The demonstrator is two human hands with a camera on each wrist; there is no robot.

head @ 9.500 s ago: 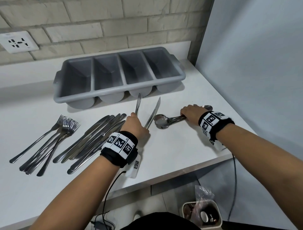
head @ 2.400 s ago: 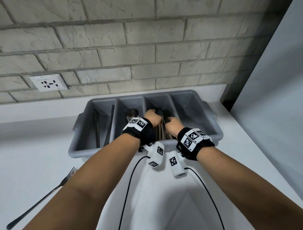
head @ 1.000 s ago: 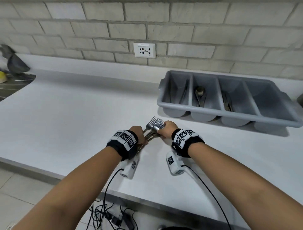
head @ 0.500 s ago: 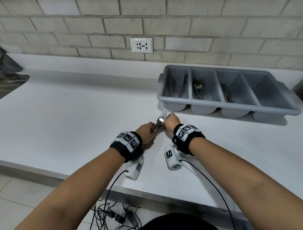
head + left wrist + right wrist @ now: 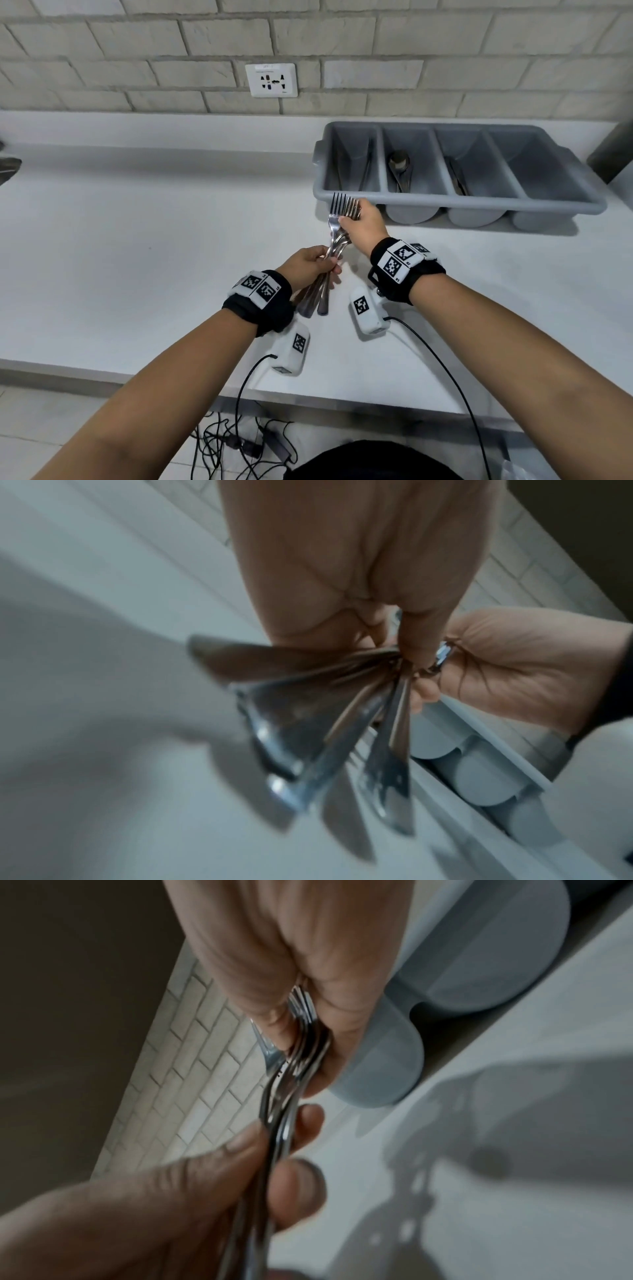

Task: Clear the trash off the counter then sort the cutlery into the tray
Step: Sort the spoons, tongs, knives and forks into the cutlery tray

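Observation:
A bundle of several steel forks [image 5: 337, 236] is lifted above the white counter [image 5: 137, 240], tines toward the wall. My left hand [image 5: 308, 265] grips the handles [image 5: 308, 723], which fan out below it. My right hand [image 5: 361, 224] pinches the fork heads [image 5: 301, 1031] just in front of the grey four-compartment cutlery tray [image 5: 548, 204]. Knives lie in the tray's leftmost compartment, spoons [image 5: 399, 164] in the second, more cutlery in the third. The rightmost compartment looks bare.
A wall socket [image 5: 271, 80] sits on the brick wall behind the counter. A dark object [image 5: 8, 168] shows at the counter's far left edge. Cables [image 5: 239, 442] hang below the front edge. A dark panel [image 5: 613, 157] stands right of the tray.
Both hands have raised the fork bundle off the counter and carried it toward the tray's left front corner. Earlier, knives and spoons lay loose on the counter; they now lie in the tray.

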